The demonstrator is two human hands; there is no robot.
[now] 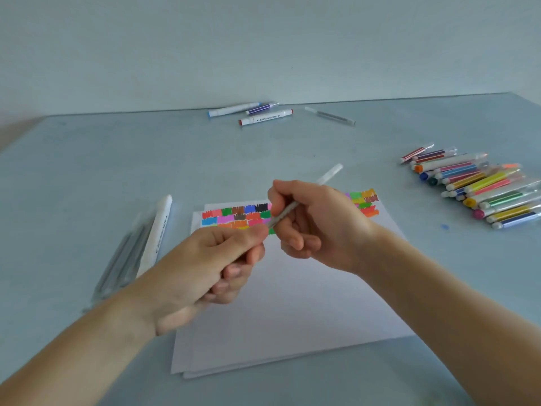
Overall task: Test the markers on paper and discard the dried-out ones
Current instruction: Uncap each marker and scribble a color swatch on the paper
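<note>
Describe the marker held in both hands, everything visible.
The marker is slim, with a grey barrel and a pale translucent far end, plastic by the look. It is tilted, the far end up and to the right, held above the paper. The right hand grips its middle; the left hand pinches its near end, hiding the tip or cap. Colour unclear.

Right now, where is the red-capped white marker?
In the head view the red-capped marker lies at the table's far edge near the wall, just in front of a blue-capped marker and left of a grey pen.
</note>
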